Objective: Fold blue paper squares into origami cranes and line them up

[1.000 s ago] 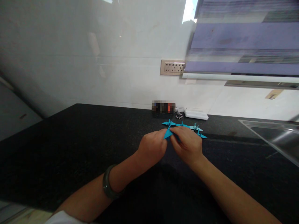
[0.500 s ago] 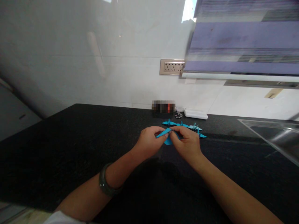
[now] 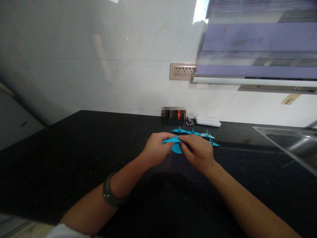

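Both hands meet over the middle of the black speckled stone counter [image 3: 74,148]. The left hand [image 3: 158,148] is curled, its thumb and fingertips closed on the left end of a piece of folded blue paper [image 3: 174,144]. The right hand [image 3: 198,152] pinches the same paper from the other side, its fingers bent over the right part, so that only the pointed left flap and a rounded lower edge show between the two hands. The paper is held just above the counter, not lying on it.

A dark round bangle [image 3: 109,195] sits on the left wrist.

Just behind the hands, a short row of small blue paper cranes [image 3: 195,134] stands on the counter, its right end reaching past the right hand. Farther back, near the white tiled wall [image 3: 99,66], lie a small blurred dark box [image 3: 173,114], a tiny dark speckled object [image 3: 190,123] and a flat white tray [image 3: 208,121], side by side.

A beige socket panel [image 3: 182,71] is set in the wall above them. The corner of a steel sink [image 3: 289,143] is let into the counter at the right, well apart from the hands.
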Demonstrator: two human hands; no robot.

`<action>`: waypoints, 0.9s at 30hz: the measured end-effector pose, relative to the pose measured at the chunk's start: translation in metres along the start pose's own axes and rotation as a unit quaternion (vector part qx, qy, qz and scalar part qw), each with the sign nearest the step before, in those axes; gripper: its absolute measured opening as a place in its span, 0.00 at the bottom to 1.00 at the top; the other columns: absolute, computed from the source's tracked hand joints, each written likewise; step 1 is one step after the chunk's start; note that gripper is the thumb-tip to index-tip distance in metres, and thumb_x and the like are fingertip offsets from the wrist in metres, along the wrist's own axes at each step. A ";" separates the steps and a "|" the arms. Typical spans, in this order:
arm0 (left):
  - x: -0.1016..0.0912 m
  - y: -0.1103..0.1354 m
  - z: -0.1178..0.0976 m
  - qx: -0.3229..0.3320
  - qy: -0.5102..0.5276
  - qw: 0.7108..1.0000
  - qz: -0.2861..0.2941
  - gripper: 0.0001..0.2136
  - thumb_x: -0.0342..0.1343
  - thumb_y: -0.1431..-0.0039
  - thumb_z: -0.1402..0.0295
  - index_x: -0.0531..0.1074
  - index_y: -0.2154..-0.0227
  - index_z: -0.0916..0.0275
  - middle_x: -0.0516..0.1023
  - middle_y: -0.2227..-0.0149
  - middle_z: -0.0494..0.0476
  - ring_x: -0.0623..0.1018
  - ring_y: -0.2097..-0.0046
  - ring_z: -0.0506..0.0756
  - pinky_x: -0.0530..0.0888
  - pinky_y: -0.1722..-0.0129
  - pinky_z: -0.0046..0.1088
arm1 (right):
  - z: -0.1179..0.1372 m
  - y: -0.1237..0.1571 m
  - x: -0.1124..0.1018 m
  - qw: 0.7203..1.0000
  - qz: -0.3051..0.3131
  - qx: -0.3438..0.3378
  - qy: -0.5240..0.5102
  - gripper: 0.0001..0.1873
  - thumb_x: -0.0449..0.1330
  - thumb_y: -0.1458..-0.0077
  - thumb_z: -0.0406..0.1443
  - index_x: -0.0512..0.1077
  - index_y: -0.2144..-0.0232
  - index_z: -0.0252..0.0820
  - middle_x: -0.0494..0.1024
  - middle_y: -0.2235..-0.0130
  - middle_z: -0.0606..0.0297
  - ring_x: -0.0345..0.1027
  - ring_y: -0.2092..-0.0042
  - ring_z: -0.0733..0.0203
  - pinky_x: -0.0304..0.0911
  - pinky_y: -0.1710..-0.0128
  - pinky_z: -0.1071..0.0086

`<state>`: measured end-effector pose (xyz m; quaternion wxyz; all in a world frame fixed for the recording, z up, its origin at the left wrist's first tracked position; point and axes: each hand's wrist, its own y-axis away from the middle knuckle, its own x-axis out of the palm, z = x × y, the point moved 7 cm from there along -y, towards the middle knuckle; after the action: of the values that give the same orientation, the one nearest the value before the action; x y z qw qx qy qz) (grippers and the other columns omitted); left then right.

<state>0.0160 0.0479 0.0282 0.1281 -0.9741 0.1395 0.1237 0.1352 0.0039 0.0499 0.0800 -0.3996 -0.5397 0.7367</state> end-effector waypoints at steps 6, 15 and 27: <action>-0.001 0.000 0.003 -0.037 -0.001 0.999 0.032 0.11 0.54 0.53 0.67 0.75 0.67 0.66 0.75 0.76 0.55 0.70 0.78 0.47 0.69 0.79 0.21 | -0.002 0.009 0.002 0.995 0.033 -0.088 -0.026 0.17 0.56 0.52 0.28 0.69 0.57 0.40 0.77 0.64 0.57 0.70 0.64 0.60 0.66 0.67 0.66; -0.011 -0.002 -0.005 0.048 -0.141 0.989 -0.019 0.09 0.52 0.52 0.70 0.76 0.70 0.64 0.77 0.74 0.53 0.73 0.73 0.49 0.67 0.76 0.21 | -0.016 0.006 0.019 0.973 0.058 0.208 -0.079 0.10 0.56 0.53 0.33 0.69 0.65 0.39 0.74 0.69 0.61 0.67 0.69 0.61 0.63 0.71 0.68; -0.009 0.004 -0.010 0.067 -0.181 0.980 -0.050 0.10 0.50 0.50 0.72 0.75 0.68 0.63 0.78 0.72 0.53 0.75 0.69 0.51 0.69 0.72 0.22 | -0.031 0.016 0.034 0.888 0.075 0.387 -0.235 0.13 0.57 0.58 0.31 0.68 0.65 0.39 0.75 0.69 0.63 0.70 0.67 0.61 0.65 0.67 0.67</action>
<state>0.0087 0.0437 0.0388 0.2217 -0.9307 0.0729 0.2818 0.1380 0.0390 0.0162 0.0435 -0.1918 -0.1829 0.9633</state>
